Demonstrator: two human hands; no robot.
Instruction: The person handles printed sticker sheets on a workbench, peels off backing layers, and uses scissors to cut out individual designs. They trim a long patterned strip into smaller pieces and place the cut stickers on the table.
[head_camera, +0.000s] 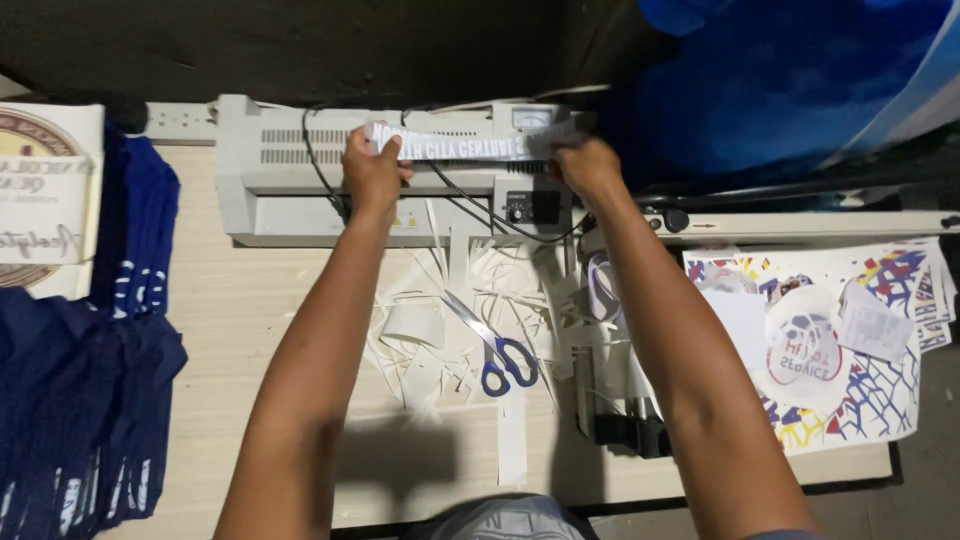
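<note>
Both hands, left hand (372, 170) and right hand (588, 168), pinch the long white printed paper strip (455, 147) by its ends, upper centre, over the grey desktop laminator (270, 170); feeding appears in hand, requiring level alignment.

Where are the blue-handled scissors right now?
The blue-handled steel scissors lie in the head view at table centre, on white paper offcuts between the forearms, in front of the grey laminator.

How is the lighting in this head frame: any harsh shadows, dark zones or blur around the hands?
Head view: light falls from above, casting a hard shadow of the person on the table near its front edge; the background behind the laminator is nearly black; the left hand and right hand holding the paper strip are lit and fairly sharp; the scissors are crisp.
</note>
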